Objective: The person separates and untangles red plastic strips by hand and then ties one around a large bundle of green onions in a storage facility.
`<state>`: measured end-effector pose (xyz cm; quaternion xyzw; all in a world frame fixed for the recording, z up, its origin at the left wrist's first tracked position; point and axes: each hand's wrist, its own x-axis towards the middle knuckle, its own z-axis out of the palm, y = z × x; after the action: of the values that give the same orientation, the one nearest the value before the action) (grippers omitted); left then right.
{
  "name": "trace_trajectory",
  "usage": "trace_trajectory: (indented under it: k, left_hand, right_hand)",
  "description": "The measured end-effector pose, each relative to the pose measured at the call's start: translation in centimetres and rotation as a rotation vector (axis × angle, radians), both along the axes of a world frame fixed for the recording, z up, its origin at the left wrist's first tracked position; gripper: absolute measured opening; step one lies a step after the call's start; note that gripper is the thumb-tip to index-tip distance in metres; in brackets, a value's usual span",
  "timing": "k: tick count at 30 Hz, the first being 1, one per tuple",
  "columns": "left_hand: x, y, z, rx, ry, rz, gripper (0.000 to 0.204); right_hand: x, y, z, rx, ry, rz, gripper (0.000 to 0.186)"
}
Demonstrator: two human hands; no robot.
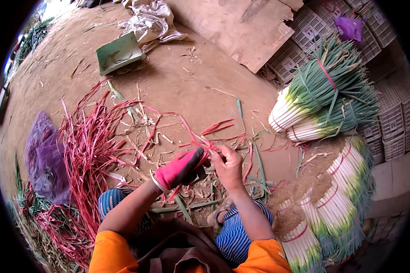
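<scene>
Both my hands meet above the littered ground in front of my knees. My left hand [183, 167], in a pink glove with dark palm and fingers, is closed on red plastic strips [206, 144]. Bare, my right hand [227, 166] pinches the same strips just beside it, thumb and fingers pressed together. Loose ends of the strips stick out above and below the hands. One long strand runs up and left toward a big tangle of red strips [89, 152] lying on the ground.
Bundles of green onions [321, 98] tied with red strips are stacked at right; more bundles [337, 198] lie nearer my right knee. A purple mesh bag [45, 159] lies at left. Farther off are a green dustpan-like tray [119, 55], white sacking [152, 22], a board [241, 29] and plastic crates [307, 29].
</scene>
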<state>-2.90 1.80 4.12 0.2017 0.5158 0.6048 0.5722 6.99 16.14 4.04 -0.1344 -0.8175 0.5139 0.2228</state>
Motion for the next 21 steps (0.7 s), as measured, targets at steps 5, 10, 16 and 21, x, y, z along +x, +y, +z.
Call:
trace_trajectory:
  k: [5,10,16,21]
  left_hand:
    - [0.3,0.5,-0.5,0.039,-0.061,0.108,0.055]
    - [-0.4,0.4,-1.5,0.071,-0.126,0.136,0.042]
    - [-0.3,0.6,-1.6,0.017,-0.155,0.155,0.019]
    - [-0.2,0.7,-2.8,0.105,0.246,0.136,0.017]
  right_hand:
    - [0.0,0.1,0.7,0.671,0.029,-0.027,0.018]
    - [0.6,-0.5,0.9,0.907,-0.049,0.056,0.028]
    - [0.3,-0.5,1.3,0.81,0.032,0.086,0.024]
    - [0.4,1.7,1.6,0.191,-0.062,0.145,0.027]
